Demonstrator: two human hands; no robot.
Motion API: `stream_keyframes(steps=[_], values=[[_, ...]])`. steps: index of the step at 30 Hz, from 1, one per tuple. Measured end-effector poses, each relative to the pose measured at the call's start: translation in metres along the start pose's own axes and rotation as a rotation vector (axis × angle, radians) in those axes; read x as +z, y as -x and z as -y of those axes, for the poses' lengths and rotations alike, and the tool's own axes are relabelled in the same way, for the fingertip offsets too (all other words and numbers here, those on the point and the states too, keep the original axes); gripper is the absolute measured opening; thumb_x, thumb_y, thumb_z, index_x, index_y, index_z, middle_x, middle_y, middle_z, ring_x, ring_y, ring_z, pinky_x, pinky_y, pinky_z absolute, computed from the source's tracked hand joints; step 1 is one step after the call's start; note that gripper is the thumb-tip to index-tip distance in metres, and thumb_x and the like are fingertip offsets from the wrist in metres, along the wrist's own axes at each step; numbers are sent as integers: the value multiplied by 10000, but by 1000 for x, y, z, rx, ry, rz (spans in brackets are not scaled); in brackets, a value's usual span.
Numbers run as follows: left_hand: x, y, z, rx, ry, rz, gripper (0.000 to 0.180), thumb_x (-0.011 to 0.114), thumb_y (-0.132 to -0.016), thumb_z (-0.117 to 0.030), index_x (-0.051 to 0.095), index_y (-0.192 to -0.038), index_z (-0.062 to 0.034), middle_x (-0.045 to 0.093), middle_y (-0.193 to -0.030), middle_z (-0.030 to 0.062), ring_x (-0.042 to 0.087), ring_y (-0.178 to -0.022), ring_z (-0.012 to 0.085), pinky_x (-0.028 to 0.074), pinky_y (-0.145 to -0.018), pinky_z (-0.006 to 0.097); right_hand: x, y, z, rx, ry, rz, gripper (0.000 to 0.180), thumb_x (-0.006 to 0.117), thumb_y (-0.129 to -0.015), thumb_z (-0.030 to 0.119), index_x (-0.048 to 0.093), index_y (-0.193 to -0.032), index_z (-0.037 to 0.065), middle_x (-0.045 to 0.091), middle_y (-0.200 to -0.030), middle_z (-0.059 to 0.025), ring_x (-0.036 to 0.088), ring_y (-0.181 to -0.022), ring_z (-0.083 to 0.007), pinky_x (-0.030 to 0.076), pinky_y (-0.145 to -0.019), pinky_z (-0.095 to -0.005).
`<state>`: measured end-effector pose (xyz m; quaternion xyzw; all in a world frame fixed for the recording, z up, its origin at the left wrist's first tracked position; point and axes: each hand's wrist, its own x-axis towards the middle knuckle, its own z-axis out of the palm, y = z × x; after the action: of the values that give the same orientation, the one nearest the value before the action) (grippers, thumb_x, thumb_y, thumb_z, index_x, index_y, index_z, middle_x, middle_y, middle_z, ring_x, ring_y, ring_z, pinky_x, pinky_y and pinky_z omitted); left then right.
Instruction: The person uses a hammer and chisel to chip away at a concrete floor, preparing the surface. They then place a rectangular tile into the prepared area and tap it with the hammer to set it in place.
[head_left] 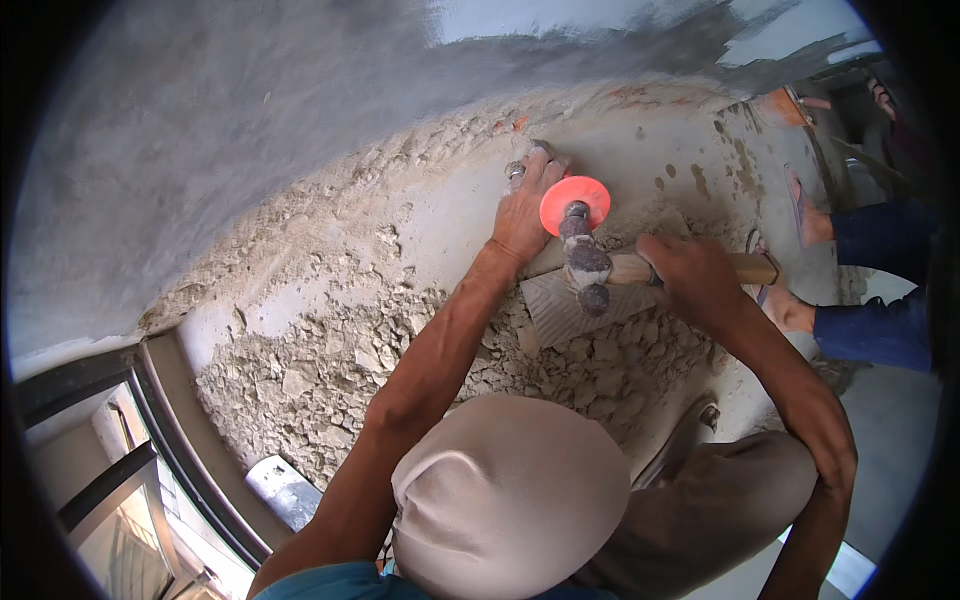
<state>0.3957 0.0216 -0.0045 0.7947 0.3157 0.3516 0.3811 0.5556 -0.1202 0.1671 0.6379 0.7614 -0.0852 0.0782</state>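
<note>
Presently, both hands are closed and well apart, each on its own tool, down by the base of a grey wall (250, 110). Left hand (523, 215): curled around a chisel (592, 192) below its round orange-red guard; shaft mostly hidden from where I stand. Location of the chisel: near the broken, crumbly strip (350, 190) where wall meets floor, guard facing upward. Right hand (697, 280): clamped on the wooden handle of a hammer (628, 268), with the handle's end jutting out past the fist. The dark hammer head overlaps the lower edge of the guard in my view; contact with the chisel cannot be told.

Beneath the hammer, a ridged grey slab (570, 318) lies tilted on broken rubble (300, 385), which spreads left toward a dark-framed window (165, 440). A pale, flat plate (284, 492) rests beside that window, at the rubble's edge. The worker's bent knee, in brown trousers (740, 490), is below the right forearm. At far right, a second person's legs (870, 325) in blue trousers, sandals on the feet. Dark wet-looking spots (700, 180) mark the pale floor between.
</note>
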Motion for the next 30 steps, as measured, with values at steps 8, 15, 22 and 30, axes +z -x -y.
stream_keyframes(steps=[8,15,22,30], values=[[-1,3,1,17,-47,25,519,673,-860,-224,515,-1343,-120,487,-1320,140,576,-1126,430,546,-859,502,-11,0,4,29,-8,55,431,797,-637,62,552,-991,78,657,-873,-116,669,-822,-335,519,-684,-465],[0,4,3,1,-38,49,569,699,-836,-244,499,-1354,-120,480,-1343,150,569,-1132,448,541,-854,512,-4,-6,6,15,32,-20,448,808,-621,61,562,-996,66,664,-893,-139,673,-823,-364,524,-693,-477],[-1,5,5,-37,2,54,572,707,-827,-217,493,-1349,-126,480,-1337,142,586,-1105,425,541,-845,499,-5,-3,6,-21,13,-40,428,803,-627,61,557,-976,62,663,-870,-127,672,-791,-367,522,-679,-477],[-2,7,-2,-77,281,-6,508,736,-809,-189,555,-1273,-88,515,-1234,87,591,-1084,307,507,-903,402,-15,0,15,-31,-76,-42,355,778,-692,80,568,-977,67,665,-852,-116,683,-777,-358,534,-667,-486]])
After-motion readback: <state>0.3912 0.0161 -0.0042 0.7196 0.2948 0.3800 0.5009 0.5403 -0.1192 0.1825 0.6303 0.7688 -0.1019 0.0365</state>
